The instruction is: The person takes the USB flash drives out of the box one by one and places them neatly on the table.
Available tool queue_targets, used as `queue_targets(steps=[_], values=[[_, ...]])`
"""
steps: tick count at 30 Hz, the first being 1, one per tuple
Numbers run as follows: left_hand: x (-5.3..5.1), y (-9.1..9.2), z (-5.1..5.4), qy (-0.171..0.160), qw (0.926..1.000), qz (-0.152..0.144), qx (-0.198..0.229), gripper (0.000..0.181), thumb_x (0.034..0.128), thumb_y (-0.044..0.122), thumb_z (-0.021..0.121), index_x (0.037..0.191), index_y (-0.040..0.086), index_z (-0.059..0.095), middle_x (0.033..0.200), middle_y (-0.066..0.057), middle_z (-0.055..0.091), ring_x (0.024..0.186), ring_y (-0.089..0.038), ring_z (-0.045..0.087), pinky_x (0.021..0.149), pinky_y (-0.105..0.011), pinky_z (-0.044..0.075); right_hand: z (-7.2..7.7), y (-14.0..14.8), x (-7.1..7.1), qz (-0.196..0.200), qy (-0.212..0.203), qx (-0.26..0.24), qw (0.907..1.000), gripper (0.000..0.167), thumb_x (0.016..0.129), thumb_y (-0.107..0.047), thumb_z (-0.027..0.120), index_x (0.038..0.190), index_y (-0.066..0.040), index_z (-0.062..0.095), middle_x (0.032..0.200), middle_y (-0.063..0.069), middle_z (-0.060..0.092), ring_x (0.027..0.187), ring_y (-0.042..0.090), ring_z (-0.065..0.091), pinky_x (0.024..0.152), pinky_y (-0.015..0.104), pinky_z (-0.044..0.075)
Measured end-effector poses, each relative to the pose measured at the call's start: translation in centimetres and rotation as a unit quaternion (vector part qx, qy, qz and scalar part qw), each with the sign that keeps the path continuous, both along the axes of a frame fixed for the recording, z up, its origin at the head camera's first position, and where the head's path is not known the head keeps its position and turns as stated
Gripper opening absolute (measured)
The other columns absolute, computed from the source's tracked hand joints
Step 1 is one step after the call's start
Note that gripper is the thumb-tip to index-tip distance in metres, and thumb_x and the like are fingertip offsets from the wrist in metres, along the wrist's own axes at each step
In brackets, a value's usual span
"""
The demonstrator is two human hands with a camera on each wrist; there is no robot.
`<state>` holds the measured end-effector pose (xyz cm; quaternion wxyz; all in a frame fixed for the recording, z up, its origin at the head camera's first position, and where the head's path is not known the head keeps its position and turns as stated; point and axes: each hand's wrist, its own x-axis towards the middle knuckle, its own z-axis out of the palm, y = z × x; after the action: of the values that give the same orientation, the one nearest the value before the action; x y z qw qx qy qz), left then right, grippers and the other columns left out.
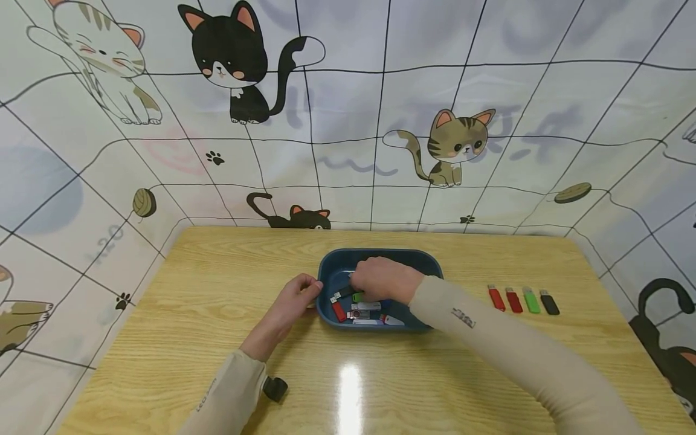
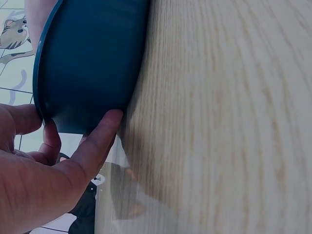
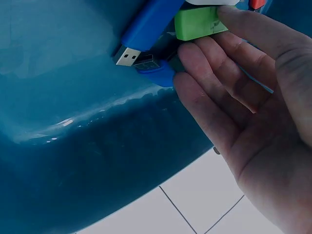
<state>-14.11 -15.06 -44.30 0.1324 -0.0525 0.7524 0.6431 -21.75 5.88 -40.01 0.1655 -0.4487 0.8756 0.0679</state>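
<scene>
A dark blue plastic tray (image 1: 326, 266) stands on the table with several USB flash drives inside. My left hand (image 1: 293, 300) grips its left end by the rim; in the left wrist view the left hand (image 2: 53, 175) has one fingertip low against the outer wall. Inside the tray my right hand (image 1: 387, 279) reaches down among the drives. In the right wrist view the right hand (image 3: 243, 78) pinches a green USB flash drive (image 3: 197, 23) between thumb and fingers. A blue USB flash drive (image 3: 153, 24) with a bare metal plug lies beside it.
Right of the tray, a row holds a red flash drive (image 1: 496, 298), a darker red one (image 1: 513, 300), a green one (image 1: 531, 300) and a black one (image 1: 549, 302). A cat-patterned cloth (image 1: 348, 163) hangs behind the wooden table (image 1: 244, 260).
</scene>
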Motion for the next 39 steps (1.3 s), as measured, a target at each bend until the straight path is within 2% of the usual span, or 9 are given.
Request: queue_targets(steps=[13,20,24,34,39], values=[[0.0,-0.2,0.0,0.0,1.0,0.0,-0.002,0.022,0.1097,0.016,0.052,0.115,-0.005,0.056,0.115,-0.015,0.05,0.1,-0.026,0.058,0.094,-0.049,0.058,0.1,-0.4,0.2,-0.005,0.0,0.01,0.9999,0.01,0.095,-0.021,0.078,0.098,-0.011,0.079,0.072,-0.003,0.061,0.066,0.014,0.053,0.066,0.027,0.05],[-0.1,-0.1,-0.1,0.0,1.0,0.0,0.003,0.021,0.1094,0.016,0.052,0.113,-0.005,0.056,0.114,-0.015,0.051,0.098,-0.025,0.059,0.093,-0.048,0.058,0.0,-0.6,0.8,0.009,0.03,0.005,0.9995,0.002,0.094,-0.013,0.078,0.096,-0.013,0.077,0.076,-0.003,0.063,0.065,0.014,0.052,0.064,0.026,0.051],[0.0,-0.1,0.0,0.001,1.0,0.0,0.005,0.021,0.1095,0.015,0.052,0.113,-0.005,0.055,0.114,-0.015,0.05,0.099,-0.025,0.059,0.094,-0.049,0.058,0.1,-0.6,1.0,0.014,0.041,0.003,0.999,0.005,0.093,-0.01,0.077,0.094,-0.015,0.077,0.076,-0.003,0.063,0.064,0.014,0.052,0.061,0.026,0.05],[0.0,0.0,0.1,0.002,1.0,-0.004,0.006,0.022,0.1094,0.016,0.052,0.114,-0.006,0.055,0.115,-0.016,0.051,0.1,-0.026,0.059,0.093,-0.048,0.058,0.1,-0.6,1.0,0.009,0.048,0.02,0.9986,0.006,0.094,-0.018,0.078,0.095,-0.012,0.078,0.078,-0.001,0.065,0.065,0.014,0.053,0.064,0.028,0.053],[0.0,0.0,0.2,0.001,1.0,-0.005,0.005,0.024,0.1093,0.017,0.052,0.116,-0.007,0.055,0.117,-0.017,0.051,0.1,-0.026,0.06,0.093,-0.046,0.059,0.2,-0.7,0.9,0.008,0.045,0.028,0.9986,0.006,0.095,-0.017,0.077,0.096,-0.012,0.079,0.078,-0.001,0.066,0.065,0.015,0.054,0.066,0.028,0.054]])
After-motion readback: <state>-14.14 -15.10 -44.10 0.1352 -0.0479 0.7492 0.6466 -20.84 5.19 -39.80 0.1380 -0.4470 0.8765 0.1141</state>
